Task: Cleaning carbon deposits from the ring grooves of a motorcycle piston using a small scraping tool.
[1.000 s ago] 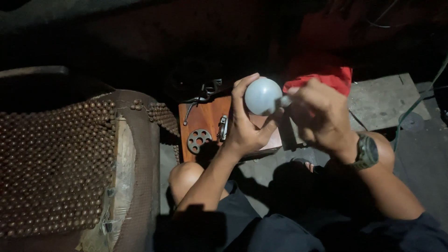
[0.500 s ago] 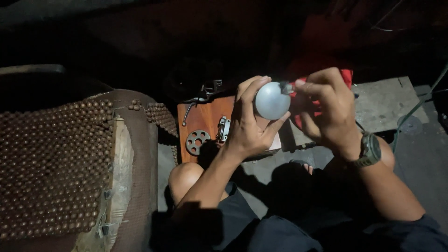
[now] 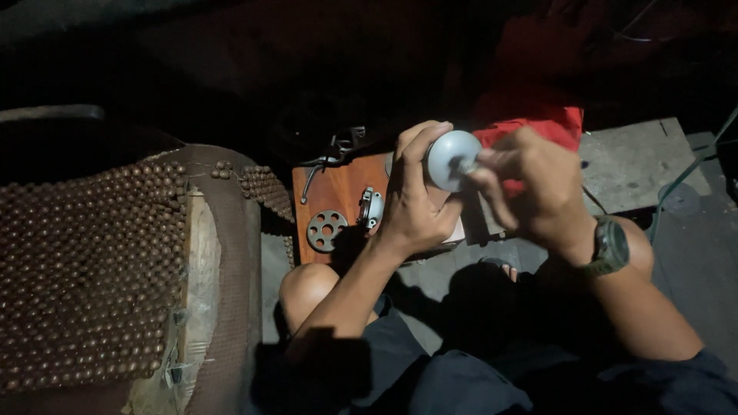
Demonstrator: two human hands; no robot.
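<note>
Head view, left to right: beaded seat cover (image 3: pixel 84 277), then a wooden board (image 3: pixel 338 196) holding a round disc with holes (image 3: pixel 327 230) and a small metal part (image 3: pixel 371 207). Left hand (image 3: pixel 415 207) is wrapped around a grey dome (image 3: pixel 452 159) held above the board, right hand (image 3: pixel 530 188) pinches something tiny at its face, can't tell what, red cloth (image 3: pixel 553 123) just behind.

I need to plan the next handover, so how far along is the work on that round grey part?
Done: a perforated metal disc and a small metal fitting lie loose on the wooden board. In hand: the left hand cradles the round grey part while the right hand pinches something small at its centre. Left: those loose pieces remain apart; I cannot tell whether this is assembly or stripping.
</note>
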